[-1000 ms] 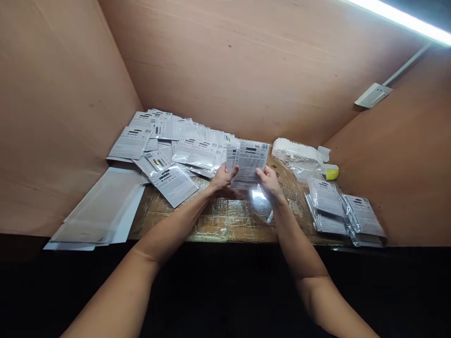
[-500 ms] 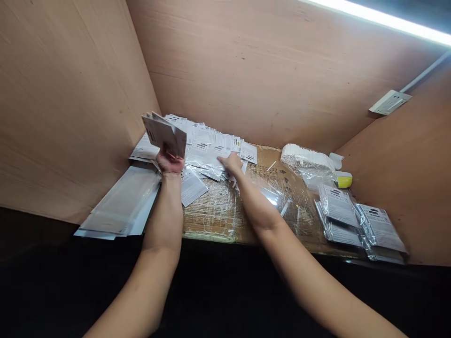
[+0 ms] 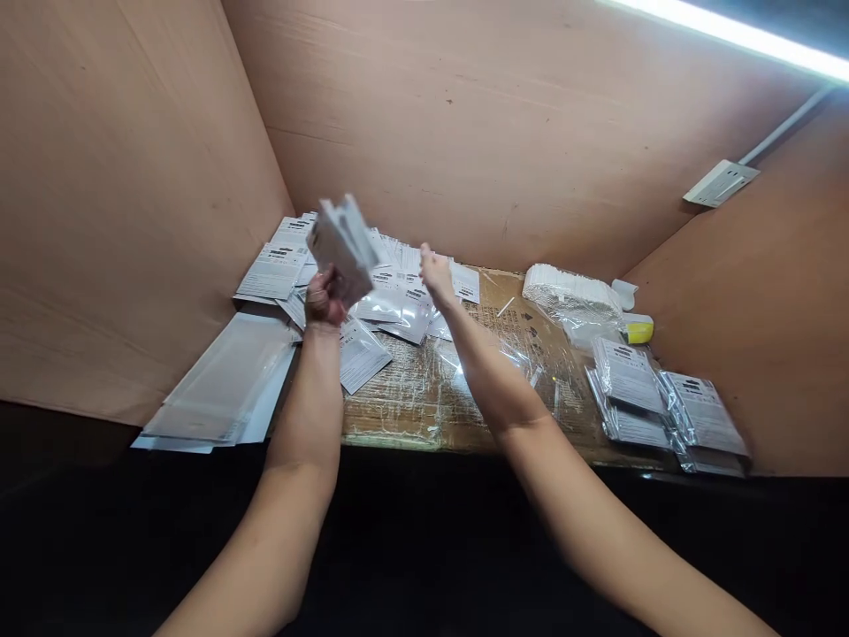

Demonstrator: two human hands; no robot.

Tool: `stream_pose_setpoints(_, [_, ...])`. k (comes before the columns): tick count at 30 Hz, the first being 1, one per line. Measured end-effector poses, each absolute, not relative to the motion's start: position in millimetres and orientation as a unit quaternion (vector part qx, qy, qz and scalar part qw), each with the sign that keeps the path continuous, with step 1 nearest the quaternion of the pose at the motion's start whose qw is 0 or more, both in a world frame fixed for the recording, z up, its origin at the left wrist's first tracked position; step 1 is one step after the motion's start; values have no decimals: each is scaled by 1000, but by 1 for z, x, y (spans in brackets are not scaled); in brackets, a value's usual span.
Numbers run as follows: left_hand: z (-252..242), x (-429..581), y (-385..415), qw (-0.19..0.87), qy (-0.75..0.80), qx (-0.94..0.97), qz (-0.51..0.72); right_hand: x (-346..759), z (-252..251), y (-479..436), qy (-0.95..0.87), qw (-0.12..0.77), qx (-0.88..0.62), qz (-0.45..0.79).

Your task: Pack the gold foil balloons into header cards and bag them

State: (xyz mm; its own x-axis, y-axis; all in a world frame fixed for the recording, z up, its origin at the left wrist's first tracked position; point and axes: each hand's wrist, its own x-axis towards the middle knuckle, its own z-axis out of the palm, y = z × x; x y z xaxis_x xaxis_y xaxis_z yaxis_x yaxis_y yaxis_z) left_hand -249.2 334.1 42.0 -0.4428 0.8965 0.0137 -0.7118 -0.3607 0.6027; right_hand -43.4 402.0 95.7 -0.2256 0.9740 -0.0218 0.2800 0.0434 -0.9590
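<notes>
My left hand [image 3: 324, 299] is closed around a small bunch of flat printed cards [image 3: 341, 252], held upright above the table and blurred by motion. Below and behind it spreads a loose pile of white printed cards in clear plastic sleeves [image 3: 381, 305]. Over the right part of that pile is my right hand [image 3: 436, 276], raised, with nothing visible in it. Its fingers are partly stretched, the far ones hidden behind the hand. One sleeved card [image 3: 363, 356] lies apart at the pile's front, near my left wrist.
Clear plastic sleeves [image 3: 218, 376] lie stacked at the left edge. Cardboard [image 3: 391, 398] covers the tabletop. At the right are a bundle of white strips [image 3: 570, 292], a yellow-and-white item [image 3: 638, 330] and packed card stacks [image 3: 630, 380]. Wooden panels [image 3: 411, 133] enclose the space.
My left hand has tilted the bunch of cards to the right. My right hand has lifted off the pile and turned upward. The view has shifted slightly.
</notes>
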Motion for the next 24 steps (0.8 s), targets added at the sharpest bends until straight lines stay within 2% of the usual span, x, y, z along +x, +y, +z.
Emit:
stream_pose_setpoints(3, [35, -275, 332, 480, 237, 153, 830, -60, 71, 383, -676, 255, -611, 325])
stream_pose_setpoints(6, [33, -280, 331, 482, 246, 167, 824, -69, 59, 381, -688, 200, -641, 274])
stream_pose_setpoints(8, [36, -271, 331, 483, 278, 170, 813, -66, 66, 391, -667, 221, -644, 302])
stream_pose_setpoints(11, [44, -250, 334, 488, 311, 196, 791, -49, 90, 408, -647, 314, -612, 329])
stream_pose_setpoints(14, [52, -223, 336, 485, 293, 279, 775, -25, 111, 411, -669, 407, -469, 409])
stream_pose_setpoints(18, [54, -183, 335, 427, 266, 410, 761, 25, 117, 389, -697, 406, -272, 526])
stream_pose_setpoints(24, [33, -120, 332, 491, 221, 561, 629, 134, 76, 336, -663, 454, -299, 515])
